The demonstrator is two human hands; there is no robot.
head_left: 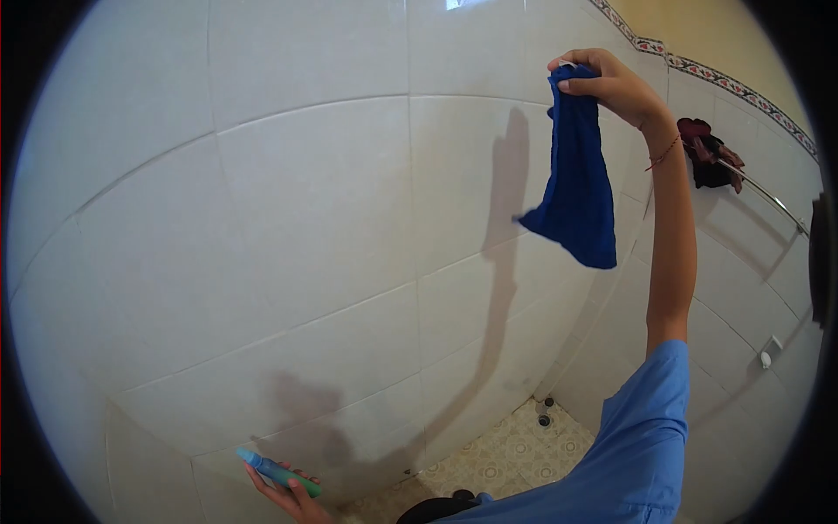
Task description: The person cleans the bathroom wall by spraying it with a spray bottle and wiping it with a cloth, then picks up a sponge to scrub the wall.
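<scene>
With our right hand (621,90) raised, we pinch a blue cloth (583,183) by its top edge so that it hangs before the tiled wall (305,218), while our left hand (284,499), lower down, grasps a tilted blue-green bottle (278,472), its light-blue cap (248,456) uppermost.

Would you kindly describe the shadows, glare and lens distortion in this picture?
Head view: the right hand and blue cloth cast a shadow on the tiled wall; head view: glare touches the top edge; head view: grout lines bow, corners are black.
</scene>
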